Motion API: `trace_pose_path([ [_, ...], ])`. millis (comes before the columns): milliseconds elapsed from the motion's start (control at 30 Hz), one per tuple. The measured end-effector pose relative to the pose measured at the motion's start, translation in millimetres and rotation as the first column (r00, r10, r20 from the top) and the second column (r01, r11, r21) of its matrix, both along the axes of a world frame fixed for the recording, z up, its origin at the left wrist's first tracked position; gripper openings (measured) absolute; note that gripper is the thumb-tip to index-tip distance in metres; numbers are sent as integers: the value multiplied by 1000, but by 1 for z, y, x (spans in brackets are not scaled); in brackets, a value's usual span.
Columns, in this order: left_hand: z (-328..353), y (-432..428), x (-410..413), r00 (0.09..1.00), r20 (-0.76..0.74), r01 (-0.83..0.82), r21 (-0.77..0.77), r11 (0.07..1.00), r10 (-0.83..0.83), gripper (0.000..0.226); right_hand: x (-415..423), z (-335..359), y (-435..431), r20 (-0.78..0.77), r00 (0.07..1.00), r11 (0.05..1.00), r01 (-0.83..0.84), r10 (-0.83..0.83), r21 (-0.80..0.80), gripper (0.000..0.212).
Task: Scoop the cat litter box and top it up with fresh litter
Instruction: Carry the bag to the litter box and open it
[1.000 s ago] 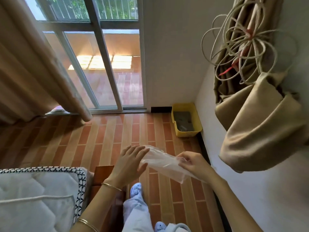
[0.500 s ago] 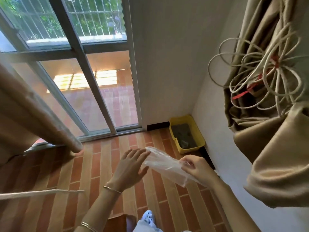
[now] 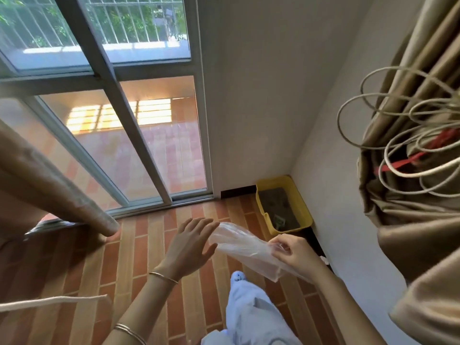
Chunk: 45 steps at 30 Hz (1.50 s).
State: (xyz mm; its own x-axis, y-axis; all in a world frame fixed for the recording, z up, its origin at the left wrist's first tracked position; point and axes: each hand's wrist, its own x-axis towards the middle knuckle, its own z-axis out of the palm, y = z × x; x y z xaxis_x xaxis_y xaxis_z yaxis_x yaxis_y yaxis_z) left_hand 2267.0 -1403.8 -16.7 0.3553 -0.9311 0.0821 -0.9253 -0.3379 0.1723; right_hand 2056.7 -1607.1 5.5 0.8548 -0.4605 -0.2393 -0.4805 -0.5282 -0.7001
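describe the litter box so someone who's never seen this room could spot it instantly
Find the sliding glass door, then follow the white wall right to the room's corner. On the brick-pattern floor there sits the litter box: a yellow rectangular tray holding grey litter, the only bright yellow thing here.

the clear plastic bag [image 3: 245, 247] hid the tips of the left hand [image 3: 189, 245]. a small object in the yellow litter box [image 3: 286, 221] was too small to identify. the coiled cord [image 3: 398, 145] and the curtain [image 3: 428, 232] ran off the right edge.
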Motion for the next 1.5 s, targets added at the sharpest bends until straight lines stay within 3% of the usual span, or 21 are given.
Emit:
trace_pose_path([
  [500, 16, -176, 104, 982, 84, 176, -73, 982, -170, 47, 88, -2, -147, 20, 999, 997, 43, -42, -60, 13],
  [733, 7, -242, 139, 939, 52, 343, -27, 939, -341, 50, 104, -13, -174, 4, 984, 983, 179, -179, -46, 13],
  [900, -4, -290, 179, 859, 45, 512, -26, 859, -511, 48, 124, -28, -186, -27, 952, 952, 305, -306, -36, 12],
  [1300, -35, -382, 292, 563, 20, 826, -12, 563, -826, 47, 212, -58, -186, -111, 734, 741, 671, -670, -38, 17],
  [1500, -73, -408, 294, 544, -78, 839, 77, 539, -836, 48, 222, -99, -176, -160, 643, 643, 763, -749, 61, 17],
])
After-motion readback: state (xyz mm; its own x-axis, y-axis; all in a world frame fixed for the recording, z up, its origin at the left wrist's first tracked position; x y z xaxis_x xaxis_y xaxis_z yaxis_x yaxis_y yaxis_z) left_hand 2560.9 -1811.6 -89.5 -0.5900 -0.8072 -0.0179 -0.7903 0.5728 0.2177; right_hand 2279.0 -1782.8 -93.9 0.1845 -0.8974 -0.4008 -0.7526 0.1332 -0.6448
